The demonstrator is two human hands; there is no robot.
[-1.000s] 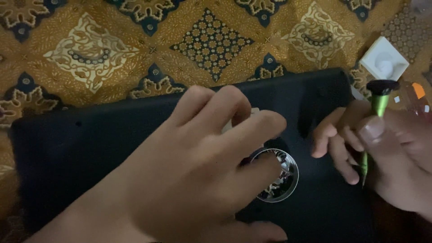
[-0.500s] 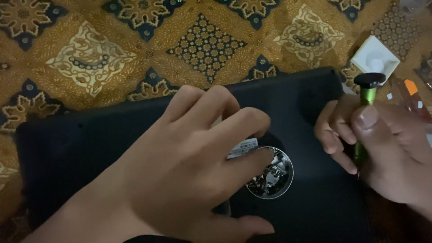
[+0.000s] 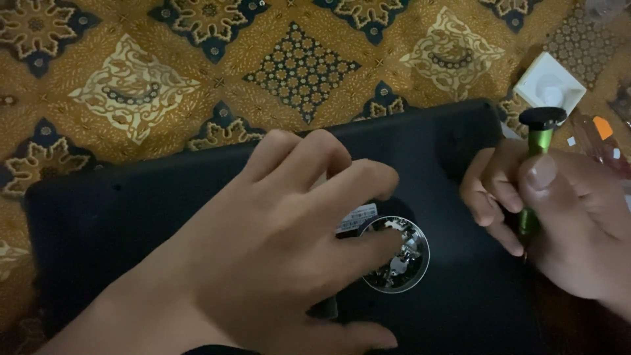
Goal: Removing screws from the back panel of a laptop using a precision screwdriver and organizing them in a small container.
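Now the left hand (image 3: 276,256) lies spread flat on the black rectangular device (image 3: 131,217), one fingertip touching the small round clear dish of screws (image 3: 397,256). Just beside, the right hand (image 3: 565,217) grips an upright green-handled screwdriver (image 3: 536,171) near the device's right edge, with patterned gold cloth (image 3: 131,85) open beyond the far edge.

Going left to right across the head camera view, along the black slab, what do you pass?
Left hand → small round dish of metal bits → right hand holding a green screwdriver, all over the black slab.
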